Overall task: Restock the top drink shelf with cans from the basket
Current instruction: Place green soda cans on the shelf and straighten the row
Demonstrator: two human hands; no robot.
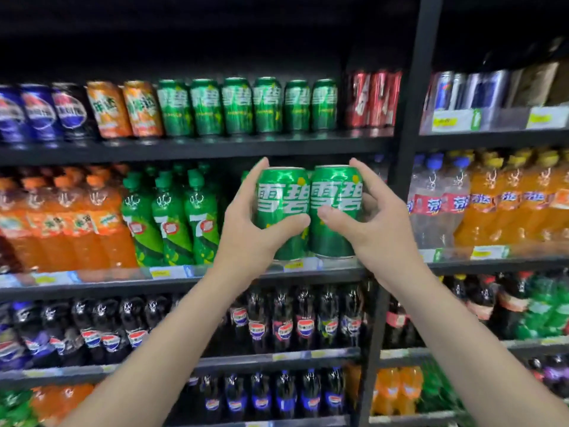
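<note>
I hold two green cans side by side in front of the second shelf. My left hand (246, 229) grips the left green can (281, 192) and my right hand (374, 220) grips the right green can (335, 186); both cans are upright and touch each other. Above them runs the top shelf (197, 146), where a row of matching green cans (246, 104) stands between orange cans (124, 109) and red cans (374, 98). The basket is out of view.
Blue cans (40, 112) fill the top shelf's left end. Green bottles (172, 217) and orange bottles (61, 223) stand on the second shelf, dark cola bottles (277, 322) below. A black upright post (409, 124) divides this bay from the right one.
</note>
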